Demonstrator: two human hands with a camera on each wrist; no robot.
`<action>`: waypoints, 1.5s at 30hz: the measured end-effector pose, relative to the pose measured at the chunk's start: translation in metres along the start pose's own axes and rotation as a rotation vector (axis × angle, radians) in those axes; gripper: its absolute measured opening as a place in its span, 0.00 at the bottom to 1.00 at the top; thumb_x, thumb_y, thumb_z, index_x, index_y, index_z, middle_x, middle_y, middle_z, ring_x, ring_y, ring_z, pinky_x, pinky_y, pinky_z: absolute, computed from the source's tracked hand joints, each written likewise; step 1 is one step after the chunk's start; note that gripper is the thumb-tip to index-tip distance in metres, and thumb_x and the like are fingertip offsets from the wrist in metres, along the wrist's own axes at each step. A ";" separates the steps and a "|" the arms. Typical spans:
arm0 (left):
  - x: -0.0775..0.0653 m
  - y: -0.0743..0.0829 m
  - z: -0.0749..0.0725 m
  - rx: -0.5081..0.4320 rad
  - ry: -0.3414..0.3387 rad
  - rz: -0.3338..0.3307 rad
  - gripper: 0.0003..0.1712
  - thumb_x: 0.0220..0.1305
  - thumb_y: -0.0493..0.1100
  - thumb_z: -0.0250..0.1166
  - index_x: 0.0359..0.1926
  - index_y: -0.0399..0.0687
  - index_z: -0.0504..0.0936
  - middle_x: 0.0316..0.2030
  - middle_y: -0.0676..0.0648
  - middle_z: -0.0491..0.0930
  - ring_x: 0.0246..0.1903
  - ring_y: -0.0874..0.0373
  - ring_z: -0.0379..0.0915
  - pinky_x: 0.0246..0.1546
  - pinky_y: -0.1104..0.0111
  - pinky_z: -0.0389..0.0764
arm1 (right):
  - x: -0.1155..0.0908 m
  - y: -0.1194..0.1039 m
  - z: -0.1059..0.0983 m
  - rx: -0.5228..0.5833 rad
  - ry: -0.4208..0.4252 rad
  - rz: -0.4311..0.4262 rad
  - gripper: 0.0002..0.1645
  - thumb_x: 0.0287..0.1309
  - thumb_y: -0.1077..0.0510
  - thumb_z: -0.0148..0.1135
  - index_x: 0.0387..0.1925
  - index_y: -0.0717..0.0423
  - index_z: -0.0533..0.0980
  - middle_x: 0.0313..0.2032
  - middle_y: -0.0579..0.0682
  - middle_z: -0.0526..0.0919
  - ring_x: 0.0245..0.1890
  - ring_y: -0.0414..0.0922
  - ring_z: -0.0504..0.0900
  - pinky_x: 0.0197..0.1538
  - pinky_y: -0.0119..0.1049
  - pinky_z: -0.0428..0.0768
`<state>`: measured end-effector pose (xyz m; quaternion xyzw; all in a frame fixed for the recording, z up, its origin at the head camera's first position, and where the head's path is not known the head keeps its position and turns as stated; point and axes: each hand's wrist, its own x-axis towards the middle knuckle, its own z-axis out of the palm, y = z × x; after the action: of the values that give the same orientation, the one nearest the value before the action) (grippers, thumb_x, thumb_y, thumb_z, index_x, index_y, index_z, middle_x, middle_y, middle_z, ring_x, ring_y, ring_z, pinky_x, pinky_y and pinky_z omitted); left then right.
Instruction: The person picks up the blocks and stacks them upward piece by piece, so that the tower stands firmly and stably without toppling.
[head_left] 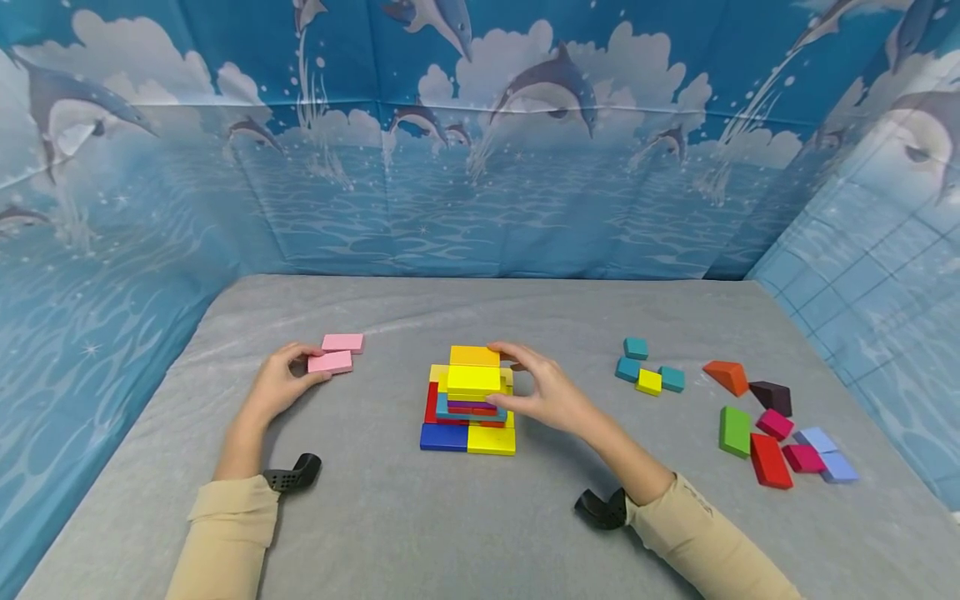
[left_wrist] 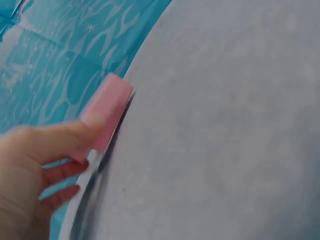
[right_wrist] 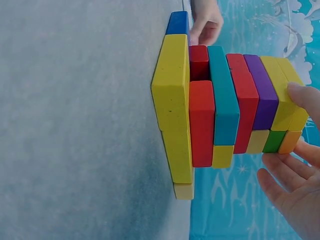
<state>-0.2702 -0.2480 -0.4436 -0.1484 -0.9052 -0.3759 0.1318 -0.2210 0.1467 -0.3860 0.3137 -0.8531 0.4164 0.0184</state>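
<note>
At the left, my left hand pinches a pink block on the table, thumb on the near side. A second pink block lies against it, just behind. A stepped tower of coloured blocks stands at the middle, with blue and yellow blocks at its base. Red, teal and purple layers rise above them. My right hand spans the tower's top from the right. Its thumb rests on a yellow block and its fingers touch the far side, by an orange block.
Right of the tower lie teal blocks and a small yellow block. Farther right are an orange wedge, a dark wedge, a green block, a red block, and several magenta and light-blue ones. A dolphin-print curtain hangs behind.
</note>
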 end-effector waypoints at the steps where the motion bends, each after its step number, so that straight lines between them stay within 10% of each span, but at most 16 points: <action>1: 0.001 0.004 0.000 -0.010 0.013 0.001 0.19 0.47 0.35 0.71 0.42 0.33 0.79 0.40 0.36 0.78 0.40 0.44 0.72 0.43 0.53 0.71 | 0.000 0.000 0.000 -0.001 0.000 -0.001 0.39 0.49 0.55 0.68 0.61 0.60 0.63 0.59 0.55 0.69 0.56 0.49 0.71 0.54 0.48 0.73; 12: 0.014 0.122 0.017 -0.289 0.086 0.097 0.17 0.47 0.31 0.70 0.40 0.29 0.81 0.39 0.35 0.79 0.40 0.46 0.72 0.41 0.61 0.74 | 0.000 0.002 0.001 0.033 0.008 -0.023 0.39 0.49 0.56 0.68 0.61 0.61 0.63 0.59 0.54 0.69 0.56 0.48 0.70 0.54 0.46 0.73; 16: 0.021 0.141 0.038 -0.333 0.034 0.127 0.18 0.48 0.34 0.71 0.42 0.34 0.82 0.40 0.40 0.79 0.41 0.51 0.71 0.43 0.67 0.73 | 0.001 0.002 0.002 0.035 0.011 0.000 0.40 0.48 0.59 0.68 0.62 0.61 0.61 0.59 0.57 0.69 0.56 0.50 0.70 0.54 0.47 0.73; 35: 0.032 0.169 0.076 -0.344 -0.149 0.181 0.16 0.52 0.41 0.69 0.43 0.41 0.81 0.40 0.46 0.80 0.40 0.54 0.73 0.45 0.59 0.76 | 0.000 0.004 0.001 0.048 0.027 -0.078 0.42 0.49 0.58 0.68 0.65 0.54 0.59 0.59 0.52 0.69 0.55 0.47 0.71 0.52 0.47 0.74; 45: 0.037 0.145 0.064 -0.450 -0.219 0.138 0.24 0.59 0.42 0.62 0.57 0.42 0.72 0.51 0.43 0.75 0.50 0.48 0.68 0.54 0.49 0.65 | 0.000 0.004 0.001 0.034 0.032 -0.074 0.41 0.49 0.57 0.68 0.63 0.56 0.61 0.59 0.54 0.69 0.54 0.49 0.72 0.52 0.48 0.74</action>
<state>-0.2592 -0.0980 -0.3819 -0.2755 -0.7952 -0.5397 0.0219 -0.2229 0.1476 -0.3895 0.3385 -0.8333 0.4349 0.0422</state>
